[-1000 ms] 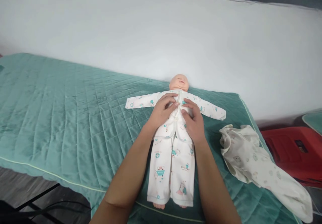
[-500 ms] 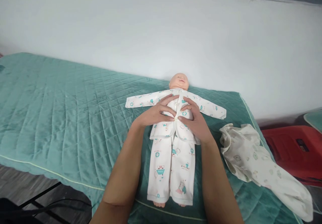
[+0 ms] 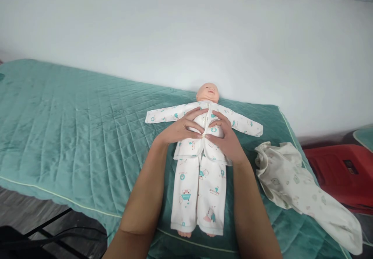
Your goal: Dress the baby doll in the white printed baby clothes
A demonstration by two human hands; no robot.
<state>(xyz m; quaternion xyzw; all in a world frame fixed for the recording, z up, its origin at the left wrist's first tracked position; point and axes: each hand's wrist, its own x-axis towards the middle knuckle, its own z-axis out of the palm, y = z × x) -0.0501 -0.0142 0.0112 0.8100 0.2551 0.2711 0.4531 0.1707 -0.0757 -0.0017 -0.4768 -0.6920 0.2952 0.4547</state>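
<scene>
A baby doll point(image 3: 207, 92) lies on its back, head toward the wall, dressed in a white printed jacket point(image 3: 186, 150) and matching pants point(image 3: 184, 191). Both sleeves spread out sideways, and the feet peek from the pant legs. My left hand point(image 3: 186, 129) rests on the jacket's left half, thumb and fingers pinching at the front edge. From the other side my right hand point(image 3: 224, 136) meets it, its thumb and fingers closed at the same spot on the front opening. A small fastening seems to lie between the thumbs, mostly hidden.
A green quilted cover point(image 3: 87, 142) spreads under the doll, against the white wall point(image 3: 145, 33). Another pale printed garment point(image 3: 294, 181) lies crumpled at the right edge. Beyond it stands a red plastic seat point(image 3: 335, 169). Dark metal legs and cables show at lower left.
Both hands stay at the same place on the jacket front, with hardly any finger movement. The camera view has shifted very slightly.
</scene>
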